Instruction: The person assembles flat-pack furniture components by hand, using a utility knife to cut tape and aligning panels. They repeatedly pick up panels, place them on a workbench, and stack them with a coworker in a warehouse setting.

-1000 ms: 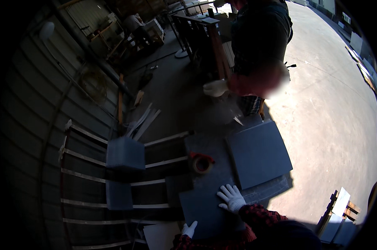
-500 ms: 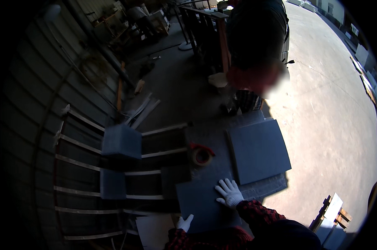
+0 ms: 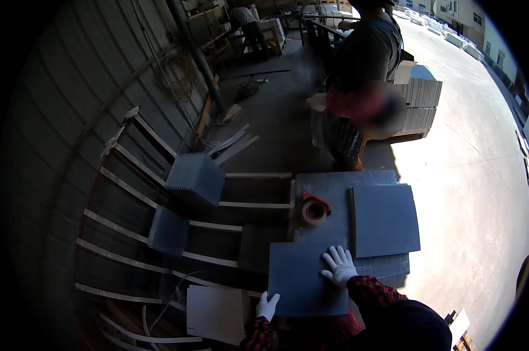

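A flat, dark blue-grey panel [image 3: 299, 278] lies before me, overlapping the near left part of the worktable [image 3: 329, 184]. My right hand [image 3: 339, 266], in a white glove, rests palm down on its upper right part with the fingers spread. At the panel's lower left edge, my gloved left hand [image 3: 268, 306] grips the border; its thumb shows at the edge and part of the fingers is hidden. A stack of similar panels [image 3: 386, 221] sits to the right on the table. Beyond my panel lies a red tape dispenser [image 3: 315, 209] with a tape roll.
Left of the table stands a slatted metal rack [image 3: 121, 187] bearing a larger stack of sheets [image 3: 195, 180] and a smaller one [image 3: 168, 232]. Pale cardboard [image 3: 215, 313] lies at the near left. Across the table stands another person [image 3: 367, 55], with stacked panels [image 3: 419, 99] on a pallet behind.
My view has shifted, bringing more of the far background into sight. The person across the table appears more upright. Both my hands keep about the same places on the panel.
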The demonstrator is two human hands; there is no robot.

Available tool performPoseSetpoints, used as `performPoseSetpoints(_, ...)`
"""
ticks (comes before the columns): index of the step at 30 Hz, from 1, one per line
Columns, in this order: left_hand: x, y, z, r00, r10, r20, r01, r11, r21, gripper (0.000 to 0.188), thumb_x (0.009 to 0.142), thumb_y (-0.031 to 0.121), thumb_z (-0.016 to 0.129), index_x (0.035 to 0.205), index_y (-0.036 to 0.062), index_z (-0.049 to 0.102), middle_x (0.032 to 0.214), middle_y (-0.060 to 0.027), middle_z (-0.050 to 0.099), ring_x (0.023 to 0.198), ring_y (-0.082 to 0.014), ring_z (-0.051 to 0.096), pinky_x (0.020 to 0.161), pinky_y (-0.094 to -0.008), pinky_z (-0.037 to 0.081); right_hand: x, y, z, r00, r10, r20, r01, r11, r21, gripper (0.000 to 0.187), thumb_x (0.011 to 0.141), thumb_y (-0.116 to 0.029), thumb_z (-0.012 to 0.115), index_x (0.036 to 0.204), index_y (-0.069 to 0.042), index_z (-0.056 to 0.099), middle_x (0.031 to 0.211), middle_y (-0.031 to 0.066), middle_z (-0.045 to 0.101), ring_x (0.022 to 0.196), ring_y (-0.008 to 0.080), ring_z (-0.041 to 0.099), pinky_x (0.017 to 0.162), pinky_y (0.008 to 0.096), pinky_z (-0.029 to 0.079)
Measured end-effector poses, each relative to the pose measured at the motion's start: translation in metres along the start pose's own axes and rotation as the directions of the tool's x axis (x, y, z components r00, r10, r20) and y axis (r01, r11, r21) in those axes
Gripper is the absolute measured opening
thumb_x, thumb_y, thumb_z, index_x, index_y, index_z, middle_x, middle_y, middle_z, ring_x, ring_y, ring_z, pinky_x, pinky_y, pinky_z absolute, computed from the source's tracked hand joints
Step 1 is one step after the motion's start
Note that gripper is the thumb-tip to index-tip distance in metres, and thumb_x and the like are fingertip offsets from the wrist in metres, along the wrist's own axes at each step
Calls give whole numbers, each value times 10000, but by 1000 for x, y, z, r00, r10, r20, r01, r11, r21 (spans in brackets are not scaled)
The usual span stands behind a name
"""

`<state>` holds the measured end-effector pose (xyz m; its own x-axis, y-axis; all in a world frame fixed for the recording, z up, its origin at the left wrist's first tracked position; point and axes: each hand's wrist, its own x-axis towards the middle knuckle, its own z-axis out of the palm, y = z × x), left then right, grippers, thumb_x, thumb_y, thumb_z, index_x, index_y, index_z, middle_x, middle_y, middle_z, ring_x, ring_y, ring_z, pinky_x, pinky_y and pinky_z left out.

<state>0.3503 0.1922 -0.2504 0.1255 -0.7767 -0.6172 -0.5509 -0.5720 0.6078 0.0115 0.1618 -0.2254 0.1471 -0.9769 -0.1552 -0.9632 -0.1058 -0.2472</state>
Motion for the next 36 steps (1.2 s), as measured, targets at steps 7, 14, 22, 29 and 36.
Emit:
performPoseSetpoints(7,-48,-97,32,951,-263,162,307,743,-595,321,942,348,638,1174,133,582,941,-33,629,856,-187,616,707,-360,488,-1,-2,5,998,-28,-61,27,1000,-15,667,950,-527,482,1474,-133,360,1560,171,271,1446,407,203,1159,569,175)
performPoseSetpoints(14,-70,-94,40,908,-312,279,405,493,-770,542,967,503,536,1360,136,466,1263,-99,571,1072,-264,591,882,-414,495,-3,2,6,995,-27,-97,29,999,19,653,944,-516,494,1460,-134,373,1556,164,278,1451,394,200,1164,557,169)
performPoseSetpoints(22,-32,-51,33,949,-125,291,316,331,-889,707,922,646,507,1402,130,444,1425,-75,467,1276,-277,468,1078,-460,359,-4,5,3,992,-18,-127,25,998,51,643,943,-497,501,1457,-135,369,1560,163,269,1457,388,190,1168,551,166)
performPoseSetpoints(29,-34,-36,41,940,-238,243,304,270,-914,497,1006,469,486,1372,133,467,1352,-83,506,1196,-261,529,987,-409,476,5,8,19,997,-14,-80,15,1000,7,680,943,-541,478,1481,-140,362,1569,161,264,1451,398,202,1165,565,160)
performPoseSetpoints(36,-39,-29,45,943,-298,145,242,323,-915,610,971,461,566,1454,140,374,1399,-102,475,1254,-263,503,1012,-413,462,5,8,22,995,6,-99,-14,997,-79,689,945,-539,487,1494,-146,345,1582,158,237,1457,395,191,1165,573,142)
